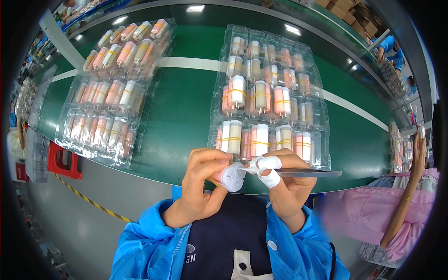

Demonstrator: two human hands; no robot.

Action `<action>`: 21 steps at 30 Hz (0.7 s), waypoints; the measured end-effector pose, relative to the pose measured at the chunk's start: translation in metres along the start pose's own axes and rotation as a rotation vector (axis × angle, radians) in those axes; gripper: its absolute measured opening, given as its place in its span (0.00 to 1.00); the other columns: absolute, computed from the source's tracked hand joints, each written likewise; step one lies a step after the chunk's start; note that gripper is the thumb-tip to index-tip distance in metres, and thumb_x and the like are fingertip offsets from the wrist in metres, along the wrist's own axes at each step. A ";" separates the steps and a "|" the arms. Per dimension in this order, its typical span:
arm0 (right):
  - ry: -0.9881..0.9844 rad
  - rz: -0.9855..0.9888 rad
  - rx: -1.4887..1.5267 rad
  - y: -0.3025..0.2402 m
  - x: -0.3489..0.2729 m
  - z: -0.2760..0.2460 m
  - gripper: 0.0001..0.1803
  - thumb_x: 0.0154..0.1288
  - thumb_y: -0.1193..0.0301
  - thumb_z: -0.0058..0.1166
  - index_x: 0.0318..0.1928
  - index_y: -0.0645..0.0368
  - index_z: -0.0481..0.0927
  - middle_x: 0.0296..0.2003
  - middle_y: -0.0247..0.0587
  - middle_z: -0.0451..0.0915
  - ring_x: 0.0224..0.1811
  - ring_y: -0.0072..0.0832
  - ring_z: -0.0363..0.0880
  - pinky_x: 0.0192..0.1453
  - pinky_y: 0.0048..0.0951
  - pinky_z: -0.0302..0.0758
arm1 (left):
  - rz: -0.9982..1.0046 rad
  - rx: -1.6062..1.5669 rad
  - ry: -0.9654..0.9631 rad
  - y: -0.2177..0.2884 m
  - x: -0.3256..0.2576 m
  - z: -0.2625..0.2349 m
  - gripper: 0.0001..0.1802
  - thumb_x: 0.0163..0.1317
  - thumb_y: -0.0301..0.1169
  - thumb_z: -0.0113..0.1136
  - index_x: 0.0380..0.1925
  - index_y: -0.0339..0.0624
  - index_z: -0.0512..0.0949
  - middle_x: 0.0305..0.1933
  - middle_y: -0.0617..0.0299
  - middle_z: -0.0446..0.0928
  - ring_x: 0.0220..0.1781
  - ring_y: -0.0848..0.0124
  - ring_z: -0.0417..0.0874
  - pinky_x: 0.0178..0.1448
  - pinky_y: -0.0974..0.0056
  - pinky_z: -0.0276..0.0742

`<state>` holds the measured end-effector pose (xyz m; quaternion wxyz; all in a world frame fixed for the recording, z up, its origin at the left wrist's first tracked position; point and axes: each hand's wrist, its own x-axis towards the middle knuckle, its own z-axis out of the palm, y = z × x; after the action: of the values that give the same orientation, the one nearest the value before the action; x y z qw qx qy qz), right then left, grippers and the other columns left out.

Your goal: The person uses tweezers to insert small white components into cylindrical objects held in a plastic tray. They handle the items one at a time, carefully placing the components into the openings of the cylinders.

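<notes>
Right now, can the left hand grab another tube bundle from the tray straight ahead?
Probably not: the left hand is full, holding a banded tube bundle. The clear tray looks close, though, with no lid showing.

Wears blue jkt, navy top, wht tape on R fingers.

Both hands near each other, fingers curled, wrists angled inward
</notes>
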<state>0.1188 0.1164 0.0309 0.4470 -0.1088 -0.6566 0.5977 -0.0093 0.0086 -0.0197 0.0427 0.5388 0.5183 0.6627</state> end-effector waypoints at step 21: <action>0.001 0.043 0.024 0.003 -0.001 0.001 0.09 0.58 0.82 0.61 0.41 0.67 0.81 0.36 0.46 0.82 0.38 0.27 0.80 0.42 0.26 0.75 | 0.056 0.085 -0.010 0.000 0.002 -0.003 0.29 0.43 0.14 0.63 0.50 0.37 0.70 0.48 0.46 0.74 0.46 0.55 0.74 0.49 0.58 0.71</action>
<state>0.1176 0.1153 0.0280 0.4356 -0.1176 -0.6467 0.6150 -0.0126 0.0086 -0.0181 0.0037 0.5580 0.5304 0.6382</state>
